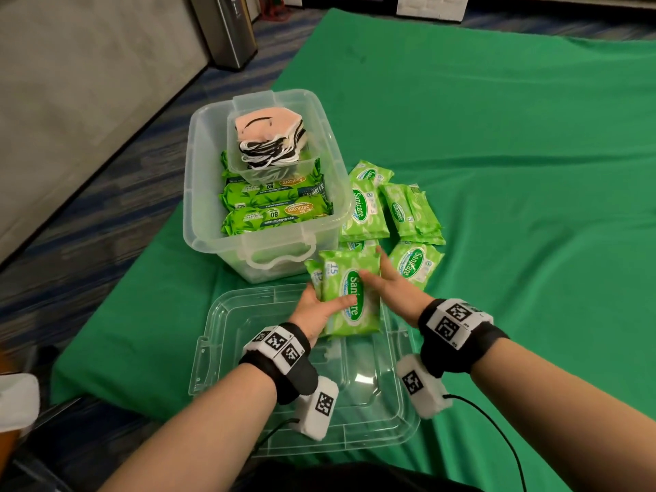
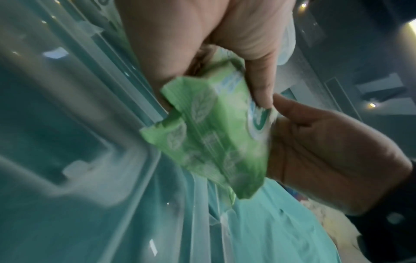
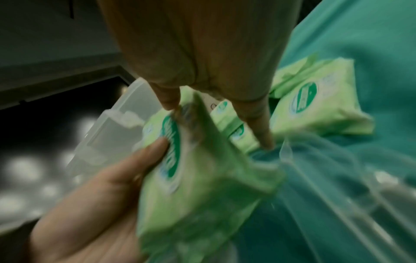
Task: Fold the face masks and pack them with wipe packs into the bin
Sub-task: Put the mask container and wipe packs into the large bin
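Left hand (image 1: pixel 316 308): clasps a stack of small wipe packs (image 1: pixel 349 296), thumb on the front face.
Right hand (image 1: pixel 394 284): fingers straight, pressed against the stack's front; grips nothing.
Stack position: just above the clear lid (image 1: pixel 372 403), near the bin (image 1: pixel 198 221).
Doing it well: square the edges between both palms first; slick wrappers will likely slide if squeezed unevenly.
Bin contents: large wipe packs (image 1: pixel 273 211) in rows; a clear tray (image 1: pixel 255 101) above them holds folded masks (image 1: pixel 269 136).
Green cloth (image 1: pixel 497 136): loose small packs (image 1: pixel 387 211) beside the bin.
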The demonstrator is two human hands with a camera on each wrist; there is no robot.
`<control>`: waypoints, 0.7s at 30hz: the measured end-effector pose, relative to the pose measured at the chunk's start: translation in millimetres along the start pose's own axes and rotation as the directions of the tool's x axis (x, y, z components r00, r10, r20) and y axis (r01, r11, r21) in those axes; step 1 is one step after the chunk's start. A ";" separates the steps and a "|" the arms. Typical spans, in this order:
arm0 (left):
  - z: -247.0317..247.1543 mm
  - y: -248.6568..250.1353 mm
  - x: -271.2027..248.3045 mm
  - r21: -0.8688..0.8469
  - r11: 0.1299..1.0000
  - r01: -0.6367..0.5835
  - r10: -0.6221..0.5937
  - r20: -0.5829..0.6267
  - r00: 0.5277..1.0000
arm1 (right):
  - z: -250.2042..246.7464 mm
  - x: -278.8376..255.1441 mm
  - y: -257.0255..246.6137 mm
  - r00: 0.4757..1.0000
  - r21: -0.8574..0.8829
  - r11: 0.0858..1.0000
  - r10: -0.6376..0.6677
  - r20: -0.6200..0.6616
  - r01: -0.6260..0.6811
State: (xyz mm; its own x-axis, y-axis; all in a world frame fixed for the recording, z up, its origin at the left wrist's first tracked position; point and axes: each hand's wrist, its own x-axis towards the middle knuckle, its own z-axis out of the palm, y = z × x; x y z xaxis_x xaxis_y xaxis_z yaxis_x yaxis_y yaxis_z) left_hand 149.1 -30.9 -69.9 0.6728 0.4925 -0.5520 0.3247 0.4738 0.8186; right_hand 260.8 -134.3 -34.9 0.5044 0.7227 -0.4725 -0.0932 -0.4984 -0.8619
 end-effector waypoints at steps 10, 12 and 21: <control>-13.0 -5.0 15.6 0.012 1.000 0.010 -0.009 -0.050 0.999 | -38.5 55.0 -45.3 0.905 -0.363 0.931 -0.174 -0.388 0.024; -12.8 -5.1 15.2 0.000 1.000 0.012 -0.012 -0.050 0.999 | -44.8 79.0 -51.2 0.902 -0.458 0.887 -0.150 -0.406 -0.058; -5.9 10.9 15.2 -0.064 0.997 0.046 -0.050 -0.050 0.998 | -40.0 109.0 -55.8 0.908 -0.380 0.885 0.102 -0.406 -0.269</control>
State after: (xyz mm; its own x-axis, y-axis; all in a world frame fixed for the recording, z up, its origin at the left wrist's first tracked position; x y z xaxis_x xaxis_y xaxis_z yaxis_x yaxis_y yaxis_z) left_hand 159.0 -13.9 -70.3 0.6218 0.5041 -0.5993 0.3122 0.5422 0.7801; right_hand 355.3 -46.9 -31.0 0.7973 0.4111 -0.4420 0.1076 -0.8173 -0.5661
